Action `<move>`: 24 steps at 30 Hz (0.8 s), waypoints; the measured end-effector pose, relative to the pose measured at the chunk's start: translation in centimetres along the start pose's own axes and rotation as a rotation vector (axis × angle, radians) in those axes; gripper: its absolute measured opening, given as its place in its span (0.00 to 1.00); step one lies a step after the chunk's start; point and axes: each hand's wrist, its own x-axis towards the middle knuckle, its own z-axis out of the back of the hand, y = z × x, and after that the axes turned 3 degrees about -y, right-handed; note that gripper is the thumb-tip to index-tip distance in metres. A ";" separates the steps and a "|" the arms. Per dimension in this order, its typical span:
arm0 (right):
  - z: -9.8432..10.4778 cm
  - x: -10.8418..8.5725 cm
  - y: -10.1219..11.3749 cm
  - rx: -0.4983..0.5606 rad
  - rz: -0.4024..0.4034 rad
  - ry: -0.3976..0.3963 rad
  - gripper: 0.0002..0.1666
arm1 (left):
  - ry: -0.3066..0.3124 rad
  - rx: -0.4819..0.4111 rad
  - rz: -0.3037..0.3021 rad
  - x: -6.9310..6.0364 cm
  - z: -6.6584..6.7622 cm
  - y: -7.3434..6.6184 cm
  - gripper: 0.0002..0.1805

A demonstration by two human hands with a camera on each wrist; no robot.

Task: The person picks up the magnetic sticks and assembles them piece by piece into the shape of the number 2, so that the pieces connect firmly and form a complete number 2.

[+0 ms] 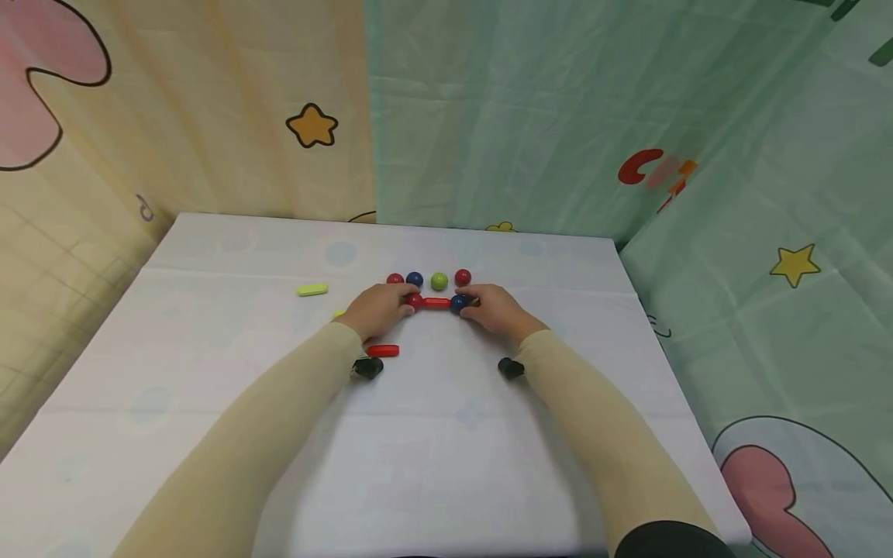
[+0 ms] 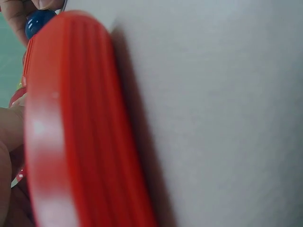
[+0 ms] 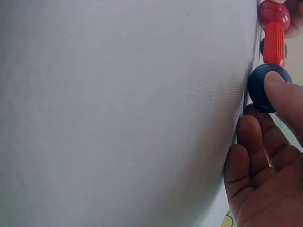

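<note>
Both hands hold the ends of one piece: a red rod (image 1: 436,304) with a red ball (image 1: 415,301) at its left end and a dark blue ball (image 3: 262,87) at its right. My left hand (image 1: 380,308) pinches the red ball. Thumb and fingers of my right hand (image 1: 497,310) grip the blue ball; the right wrist view shows the thumb on its face and fingers beneath, close to the tabletop. A loose red ribbed rod (image 2: 90,123) lies by my left wrist and fills much of the left wrist view.
Behind the hands sit a red ball (image 1: 394,278), a blue ball (image 1: 415,280), a green ball (image 1: 439,281) and another red ball (image 1: 463,277). A yellow-green rod (image 1: 312,290) lies left; another yellow-green piece (image 1: 339,313) is mostly hidden by the left hand. White cloth covers the table (image 1: 432,449).
</note>
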 end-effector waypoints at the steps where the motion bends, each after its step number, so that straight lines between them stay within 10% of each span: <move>1: 0.0 0.0 0.0 0.001 0.000 -0.003 0.33 | 0.001 0.001 -0.001 0.0 0.0 0.0 0.30; 24: 0.0 -0.2 0.1 -0.010 0.017 -0.016 0.30 | 0.011 0.031 -0.010 -0.4 0.4 0.4 0.30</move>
